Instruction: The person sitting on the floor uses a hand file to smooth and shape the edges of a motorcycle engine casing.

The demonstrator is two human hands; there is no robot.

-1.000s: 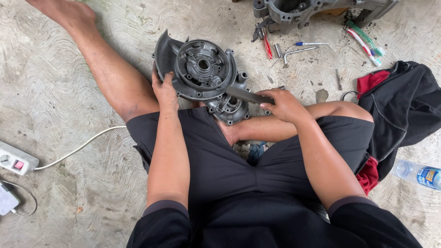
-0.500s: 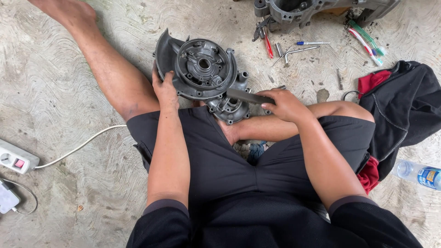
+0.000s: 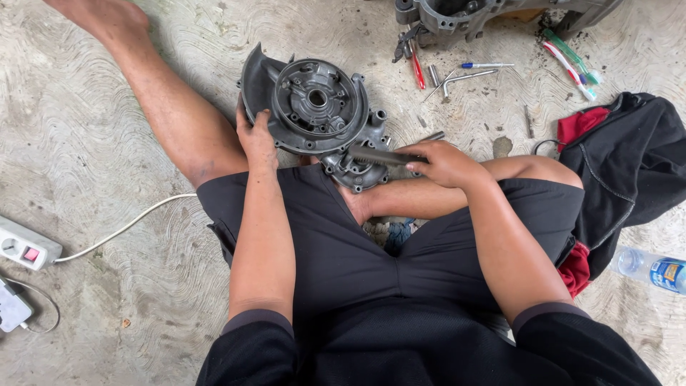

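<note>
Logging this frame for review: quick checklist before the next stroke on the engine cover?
1. Cover steadied: ok. The left hand grips the rim of the grey engine cover.
2. Tool held: ok. The right hand is closed on the dark flat tool.
3. Tool on the work: ok. Its tip lies across the lower housing of the cover.
4. Cover seated on the concrete floor: cannot tell. Its underside is hidden by the legs.
5. Spare tools within reach: ok. The red-handled pliers and hex key lie just beyond the cover.
6. Power strip away from the work: ok. It lies far to the person's left.
</note>
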